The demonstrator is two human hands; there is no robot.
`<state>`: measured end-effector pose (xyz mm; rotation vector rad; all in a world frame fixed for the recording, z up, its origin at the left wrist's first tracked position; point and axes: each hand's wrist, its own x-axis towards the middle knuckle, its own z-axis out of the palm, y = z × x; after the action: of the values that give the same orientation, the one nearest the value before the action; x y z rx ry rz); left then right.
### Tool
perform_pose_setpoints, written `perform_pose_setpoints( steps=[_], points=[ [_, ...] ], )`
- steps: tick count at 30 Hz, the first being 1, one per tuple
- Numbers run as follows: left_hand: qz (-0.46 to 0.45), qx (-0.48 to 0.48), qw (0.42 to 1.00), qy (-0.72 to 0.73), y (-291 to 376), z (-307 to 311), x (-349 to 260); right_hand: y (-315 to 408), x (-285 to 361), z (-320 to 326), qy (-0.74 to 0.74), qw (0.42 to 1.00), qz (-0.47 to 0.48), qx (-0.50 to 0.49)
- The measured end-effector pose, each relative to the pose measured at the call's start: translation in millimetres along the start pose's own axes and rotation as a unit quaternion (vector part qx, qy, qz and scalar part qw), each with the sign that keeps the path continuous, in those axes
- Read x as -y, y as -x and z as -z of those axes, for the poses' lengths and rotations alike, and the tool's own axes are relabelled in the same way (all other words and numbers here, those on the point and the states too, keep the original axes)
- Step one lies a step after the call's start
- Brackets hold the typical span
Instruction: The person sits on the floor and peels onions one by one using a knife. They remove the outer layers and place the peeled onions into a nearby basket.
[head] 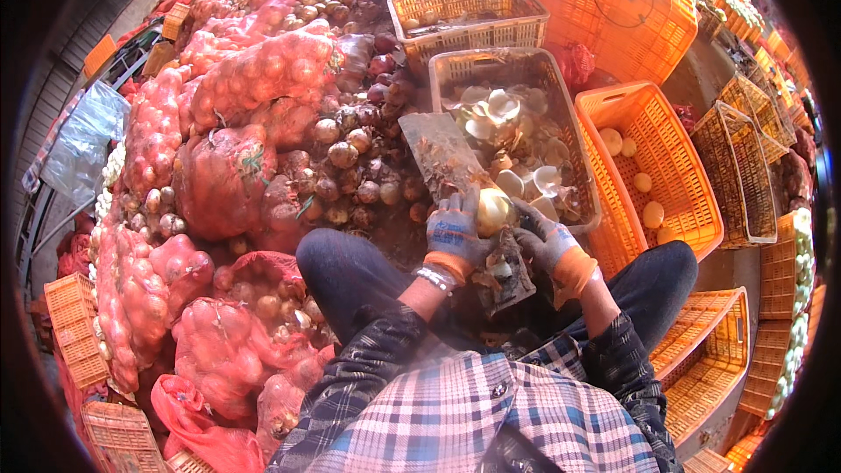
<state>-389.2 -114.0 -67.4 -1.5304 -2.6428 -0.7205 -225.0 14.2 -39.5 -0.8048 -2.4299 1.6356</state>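
A pale, partly peeled onion [494, 212] sits between my two gloved hands, over a worn board [443, 154] that runs away from my lap. My left hand [455, 231], in a grey glove with an orange cuff, holds the onion from its left side. The fingers of my right hand [546, 243], gloved alike, come up to the onion's right side. Whether they also grip a small tool is hidden. Scraps of dry onion skin [500, 267] lie on the board's near end, below the hands.
Just beyond my hands stands a crate [516, 56] with onion peelings [502, 108]. An orange crate [647, 102] at its right holds several peeled onions [642, 182]. Loose unpeeled onions [343, 154] and red mesh sacks of onions [263, 69] heap up on the left. More crates [706, 348] stand right.
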Motion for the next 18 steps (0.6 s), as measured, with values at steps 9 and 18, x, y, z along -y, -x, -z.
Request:
perform_pose_setpoints(
  steps=[9,18],
  points=[
    [-0.019,-0.02,0.997,0.075,5,-1,13,-9,-46,-18,-0.392,0.917,-0.035,0.057],
    [-0.052,-0.082,0.993,0.069,21,-23,43,5,-44,-59,-0.081,0.979,0.167,-0.08]
  ],
)
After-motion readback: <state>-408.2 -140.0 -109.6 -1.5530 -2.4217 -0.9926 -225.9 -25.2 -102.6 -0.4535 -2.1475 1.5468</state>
